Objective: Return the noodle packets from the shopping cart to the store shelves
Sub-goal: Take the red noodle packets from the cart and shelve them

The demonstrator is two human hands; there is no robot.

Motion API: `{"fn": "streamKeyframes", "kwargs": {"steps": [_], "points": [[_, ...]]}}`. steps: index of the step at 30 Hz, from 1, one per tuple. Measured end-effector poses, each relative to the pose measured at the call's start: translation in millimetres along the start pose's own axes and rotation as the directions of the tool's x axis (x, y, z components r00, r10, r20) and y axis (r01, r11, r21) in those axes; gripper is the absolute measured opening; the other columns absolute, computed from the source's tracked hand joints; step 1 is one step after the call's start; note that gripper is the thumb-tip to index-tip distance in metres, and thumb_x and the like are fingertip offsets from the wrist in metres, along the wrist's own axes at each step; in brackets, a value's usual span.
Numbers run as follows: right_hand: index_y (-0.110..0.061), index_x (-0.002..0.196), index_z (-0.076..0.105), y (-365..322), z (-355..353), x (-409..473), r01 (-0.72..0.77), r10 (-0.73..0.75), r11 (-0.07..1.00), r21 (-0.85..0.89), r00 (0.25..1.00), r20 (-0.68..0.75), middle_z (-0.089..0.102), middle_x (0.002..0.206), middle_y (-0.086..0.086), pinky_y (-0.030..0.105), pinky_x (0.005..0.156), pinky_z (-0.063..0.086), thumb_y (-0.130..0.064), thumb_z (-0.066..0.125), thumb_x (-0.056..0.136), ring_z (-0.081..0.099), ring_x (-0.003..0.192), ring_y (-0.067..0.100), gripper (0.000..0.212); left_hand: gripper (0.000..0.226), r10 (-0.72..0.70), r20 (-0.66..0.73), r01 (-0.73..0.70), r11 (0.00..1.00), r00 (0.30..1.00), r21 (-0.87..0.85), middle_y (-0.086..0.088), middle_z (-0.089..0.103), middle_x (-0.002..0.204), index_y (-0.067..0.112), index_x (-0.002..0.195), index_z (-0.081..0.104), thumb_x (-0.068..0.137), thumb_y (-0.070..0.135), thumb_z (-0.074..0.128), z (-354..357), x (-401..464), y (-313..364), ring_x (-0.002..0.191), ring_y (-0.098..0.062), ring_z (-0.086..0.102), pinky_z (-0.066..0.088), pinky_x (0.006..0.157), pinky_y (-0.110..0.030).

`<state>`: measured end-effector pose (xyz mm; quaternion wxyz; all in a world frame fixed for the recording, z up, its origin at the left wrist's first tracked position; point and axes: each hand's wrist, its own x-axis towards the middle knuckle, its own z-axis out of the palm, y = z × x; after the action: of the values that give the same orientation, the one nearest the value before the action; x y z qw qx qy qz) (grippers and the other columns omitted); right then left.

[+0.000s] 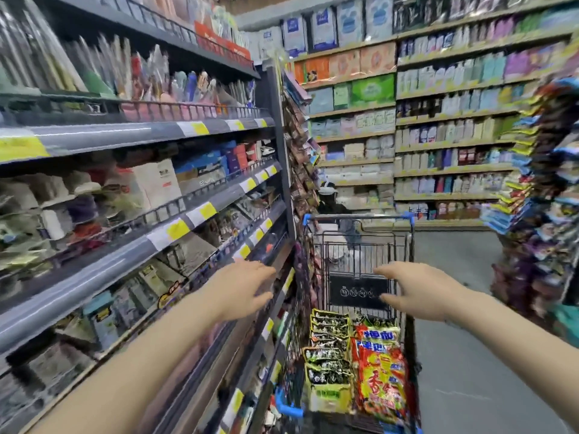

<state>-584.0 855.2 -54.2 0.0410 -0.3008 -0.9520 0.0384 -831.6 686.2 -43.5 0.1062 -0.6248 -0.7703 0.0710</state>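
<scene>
Both hands, left hand (pixel 247 285) and right hand (pixel 416 288), fingers spread and holding nothing, are reaching over the shopping cart (pixel 357 245), probably toward the noodle packets (pixel 354 355).

large blurred chinese characters on the red noodle packets (pixel 380 368) in the shopping cart (pixel 358 278), none legible

This is a shop, a supermarket aisle. At nine o'clock, tiered metal shelves (pixel 131 136) carry packaged goods behind yellow price labels (pixel 200 211) clipped along their edges. At one o'clock, a wall of shelving (pixel 438 120) is stacked with boxes and bottles. A wire shopping cart (pixel 360 245) stands at six o'clock, and hanging snack strips (pixel 532 183) crowd three o'clock.
</scene>
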Motion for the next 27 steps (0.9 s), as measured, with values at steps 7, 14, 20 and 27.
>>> {"fn": "streamKeyframes", "kwargs": {"steps": [7, 14, 20, 27], "points": [[-0.023, 0.143, 0.038, 44, 43, 69, -0.1, 0.102, 0.995, -0.018, 0.991, 0.087, 0.048, 0.143, -0.004, 0.032, 0.105, 0.041, -0.039, 0.052, 0.093, 0.048, 0.127, 0.015, 0.054, 0.056, 0.116, 0.087, -0.112, 0.992, 0.989, -0.05, -0.002, 0.043, 0.143, 0.017, 0.144, 0.032, 0.096, 0.043, 0.04, 63, 97, -19, 0.13, -0.019, 0.042, 0.035, 0.106, -0.035], [-0.021, 0.147, 0.031, 93, 94, 145, -0.15, 0.155, 0.988, -0.047, 0.979, 0.13, 0.039, 0.15, -0.004, 0.032, 0.108, 0.036, -0.039, 0.047, 0.094, 0.041, 0.134, 0.015, 0.059, 0.052, 0.203, 0.097, -0.192, 0.975, 0.974, -0.112, -0.003, 0.048, 0.139, 0.016, 0.142, 0.036, 0.095, 0.04, 0.041, 122, 182, -29, 0.129, -0.021, 0.043, 0.034, 0.107, -0.034], [-0.02, 0.148, 0.03, 112, 159, 198, -0.224, 0.215, 0.974, 0.029, 0.961, 0.176, 0.041, 0.148, -0.001, 0.035, 0.106, 0.041, -0.035, 0.05, 0.093, 0.045, 0.131, 0.02, 0.06, 0.053, 0.262, 0.13, -0.232, 0.95, 0.956, -0.207, -0.002, 0.042, 0.146, 0.017, 0.144, 0.032, 0.096, 0.039, 0.04, 185, 236, -22, 0.133, -0.017, 0.04, 0.03, 0.111, -0.031], [-0.018, 0.146, 0.027, 126, 296, 221, -0.414, 0.364, 0.903, 0.119, 0.881, 0.304, 0.049, 0.138, 0.004, 0.035, 0.092, 0.051, -0.033, 0.049, 0.094, 0.058, 0.114, 0.021, 0.059, 0.054, 0.373, 0.207, -0.32, 0.914, 0.904, -0.25, 0.001, 0.033, 0.151, 0.021, 0.147, 0.027, 0.097, 0.043, 0.035, 313, 274, -5, 0.138, -0.016, 0.03, 0.021, 0.116, -0.033]]}}
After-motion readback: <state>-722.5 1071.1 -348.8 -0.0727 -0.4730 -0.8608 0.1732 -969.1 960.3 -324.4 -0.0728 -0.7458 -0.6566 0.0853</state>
